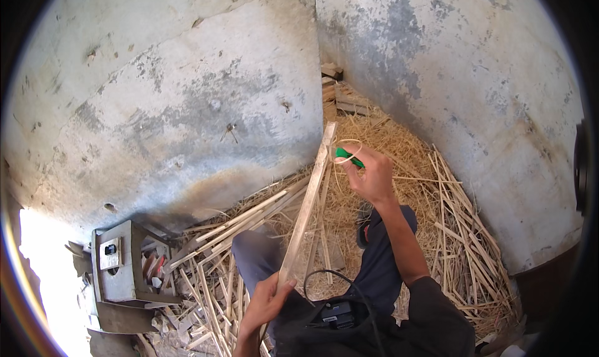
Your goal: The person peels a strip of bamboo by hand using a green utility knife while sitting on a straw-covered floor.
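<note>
My left hand (265,304) grips the near end of a long flat bamboo strip (307,207) that slants up and away to the right. At the strip's far end my right hand (369,173) holds a green-handled knife (348,156), whose blade I cannot see. A thin pale shaving (349,143) curls in a loop over the right hand's fingers. My legs in dark blue trousers (374,263) lie under the strip.
Split bamboo slats (215,232) and straw-like shavings (399,145) cover the ground between two stained concrete walls. A grey metal box-like machine (118,263) stands at the lower left. A black device with a cable (337,313) hangs at my chest.
</note>
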A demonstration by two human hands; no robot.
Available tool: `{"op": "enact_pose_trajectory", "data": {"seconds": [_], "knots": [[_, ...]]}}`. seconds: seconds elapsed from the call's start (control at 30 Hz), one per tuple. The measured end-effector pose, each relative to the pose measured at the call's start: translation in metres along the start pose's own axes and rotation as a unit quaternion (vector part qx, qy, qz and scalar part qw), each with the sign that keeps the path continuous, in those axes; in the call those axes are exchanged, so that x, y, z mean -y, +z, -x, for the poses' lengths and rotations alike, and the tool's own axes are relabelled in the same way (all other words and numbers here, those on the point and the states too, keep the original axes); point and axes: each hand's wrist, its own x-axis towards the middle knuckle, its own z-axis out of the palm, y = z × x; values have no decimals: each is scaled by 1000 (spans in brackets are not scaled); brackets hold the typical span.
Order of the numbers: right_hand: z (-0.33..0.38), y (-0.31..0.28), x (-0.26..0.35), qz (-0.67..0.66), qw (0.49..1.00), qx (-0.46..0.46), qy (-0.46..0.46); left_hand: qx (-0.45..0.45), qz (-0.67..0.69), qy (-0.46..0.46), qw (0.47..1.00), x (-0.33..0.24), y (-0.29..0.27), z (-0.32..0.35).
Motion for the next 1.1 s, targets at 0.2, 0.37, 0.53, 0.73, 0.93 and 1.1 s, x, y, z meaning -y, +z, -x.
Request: {"op": "enact_pose_trajectory", "data": {"seconds": [0.2, 0.37, 0.53, 0.73, 0.93, 1.1], "knots": [[-2, 7, -1, 2, 1000, 3, 3, -3, -3, 0, 1000, -2, -2, -3], [2, 17, -10, -5, 1000, -19, -17, -29, -39, 45, 998, 0, -1, -4], [-29, -45, -107, 46, 935, -153, 318, -112, -328, 132, 929, -1, -1, 37], [2, -35, -72, -63, 970, -73, 225, -255, -340, 124, 897, -9, -14, 15], [5, -22, -1, -350, 902, 72, 241, -276, -299, 147, 902, -12, -9, 4], [-3, -20, 32, -388, 899, 42, 199, -262, -281, 120, 915, -5, 2, -2]]}}
